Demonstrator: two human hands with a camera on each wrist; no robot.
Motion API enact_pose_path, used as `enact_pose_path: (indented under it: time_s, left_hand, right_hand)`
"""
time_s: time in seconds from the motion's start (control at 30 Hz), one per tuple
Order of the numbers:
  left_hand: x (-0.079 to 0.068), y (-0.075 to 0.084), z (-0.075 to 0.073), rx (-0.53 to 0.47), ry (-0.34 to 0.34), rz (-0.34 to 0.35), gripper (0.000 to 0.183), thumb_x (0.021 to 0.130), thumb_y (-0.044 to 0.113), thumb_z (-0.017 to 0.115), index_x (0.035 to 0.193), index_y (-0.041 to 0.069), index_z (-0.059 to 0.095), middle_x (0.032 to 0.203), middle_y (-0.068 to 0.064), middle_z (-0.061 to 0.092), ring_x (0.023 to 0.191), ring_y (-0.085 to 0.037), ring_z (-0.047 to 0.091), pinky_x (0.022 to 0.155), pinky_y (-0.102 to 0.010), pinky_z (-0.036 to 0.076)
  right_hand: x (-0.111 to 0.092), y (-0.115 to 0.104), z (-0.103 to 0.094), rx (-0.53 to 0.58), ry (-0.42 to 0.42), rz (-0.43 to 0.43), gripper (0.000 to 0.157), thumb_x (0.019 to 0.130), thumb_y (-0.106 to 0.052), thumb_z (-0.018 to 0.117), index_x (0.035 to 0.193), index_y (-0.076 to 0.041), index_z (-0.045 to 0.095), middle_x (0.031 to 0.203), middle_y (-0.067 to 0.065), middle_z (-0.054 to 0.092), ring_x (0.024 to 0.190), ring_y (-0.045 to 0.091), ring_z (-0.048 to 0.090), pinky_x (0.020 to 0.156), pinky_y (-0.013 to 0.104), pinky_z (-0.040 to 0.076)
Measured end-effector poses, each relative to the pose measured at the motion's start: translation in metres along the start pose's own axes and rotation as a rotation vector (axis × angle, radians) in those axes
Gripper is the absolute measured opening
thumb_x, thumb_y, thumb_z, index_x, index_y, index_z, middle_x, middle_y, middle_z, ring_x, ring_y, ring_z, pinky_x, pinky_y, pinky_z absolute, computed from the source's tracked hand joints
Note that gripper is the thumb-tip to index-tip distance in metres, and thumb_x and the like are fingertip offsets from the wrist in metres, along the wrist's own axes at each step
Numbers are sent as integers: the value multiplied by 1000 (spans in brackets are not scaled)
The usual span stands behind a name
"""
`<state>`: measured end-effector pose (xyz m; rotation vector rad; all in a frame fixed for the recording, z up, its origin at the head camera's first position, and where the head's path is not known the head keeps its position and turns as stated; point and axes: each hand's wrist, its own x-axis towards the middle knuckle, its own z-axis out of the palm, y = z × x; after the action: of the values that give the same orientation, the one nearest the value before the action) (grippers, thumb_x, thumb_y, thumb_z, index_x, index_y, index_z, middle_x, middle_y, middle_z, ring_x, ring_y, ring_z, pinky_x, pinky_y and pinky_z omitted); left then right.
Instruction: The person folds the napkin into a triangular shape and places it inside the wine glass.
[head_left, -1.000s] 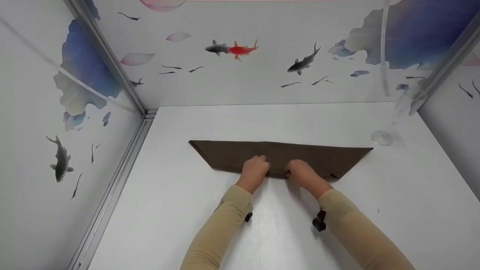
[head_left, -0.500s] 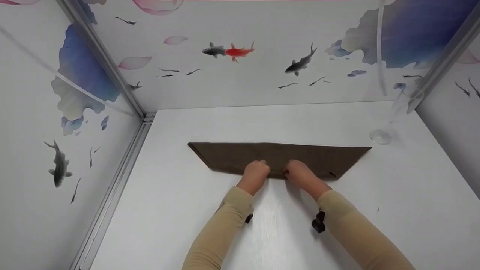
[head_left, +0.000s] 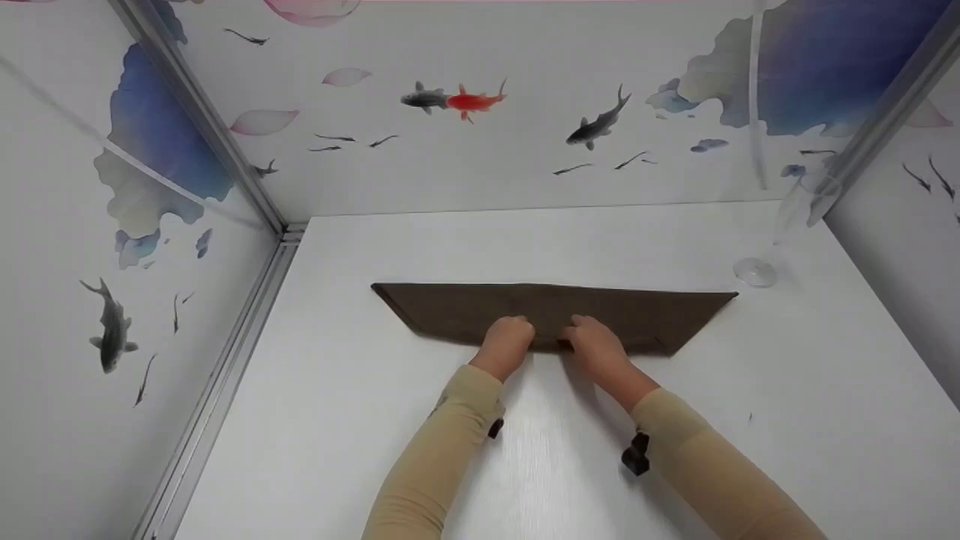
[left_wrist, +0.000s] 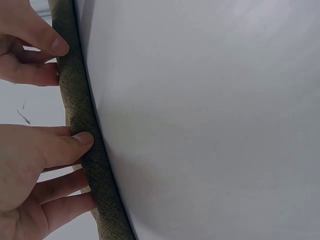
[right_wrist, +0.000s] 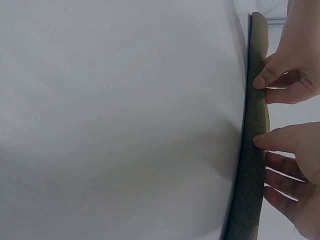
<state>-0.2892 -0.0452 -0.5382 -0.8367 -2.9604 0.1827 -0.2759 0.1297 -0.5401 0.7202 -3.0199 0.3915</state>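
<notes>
A brown cloth (head_left: 446, 311), folded into a long trapezoid, lies across the table. Its near edge makes a thick, soft roll, seen up close in the left wrist view as a dark woven band (left_wrist: 82, 110). Left of the middle, my left hand (head_left: 508, 341) pinches this edge, thumb on the near side and fingers over the far side. My right hand (head_left: 600, 349) holds the same edge a short way to the right, thumb and fingers set likewise in the right wrist view. A small gap separates the two hands.
A clear stemmed glass (head_left: 755, 272) stands at the back right, beyond the cloth's right corner. White panels printed with fish and petals wall in the white table (head_left: 315, 450) on the left, back and right. A metal rail (head_left: 225, 375) runs along the left side.
Both hands stay at the cloth's near edge, with slight finger shifts. The small dark opening near the cloth's lower right corner no longer shows. The head view has shifted a little.
</notes>
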Motion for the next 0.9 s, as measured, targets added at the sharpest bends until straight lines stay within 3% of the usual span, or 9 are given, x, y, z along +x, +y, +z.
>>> enact_pose_path:
  time_s: [0.27,0.4,0.57,0.73,0.9]
  left_hand:
    - [2,0,0,-25,-2,-26,16,92,3,66,80,10,75,79,-2,67,79,-16,66,73,-26,55]
    - [2,2,-1,-22,-17,-29,14,92,3,67,82,9,74,79,-3,67,79,-16,66,73,-27,55]
    - [-1,4,-2,-28,-34,-32,13,92,3,67,82,9,74,80,-3,68,80,-17,66,73,-28,55]
    - [-4,7,-4,-20,-42,-39,13,92,4,67,84,10,75,82,-3,68,81,-17,66,72,-29,55]
    - [-8,8,-7,-16,-64,-72,12,93,8,66,87,12,75,84,-3,68,81,-18,66,69,-28,56]
  right_hand:
    - [0,3,4,24,34,9,21,86,9,67,103,0,72,113,24,64,107,38,61,90,48,50]
    - [1,4,4,31,43,-1,19,85,9,68,99,-2,74,101,17,68,96,34,64,83,45,52]
    - [1,5,5,34,20,-22,19,84,8,69,99,-2,75,94,12,69,92,32,64,81,44,53]
    - [1,6,4,88,0,-10,18,85,7,69,100,-2,75,96,11,70,95,31,65,84,43,52]
    - [1,7,3,140,-13,7,16,85,4,71,99,-1,75,91,10,67,89,29,64,79,41,53]
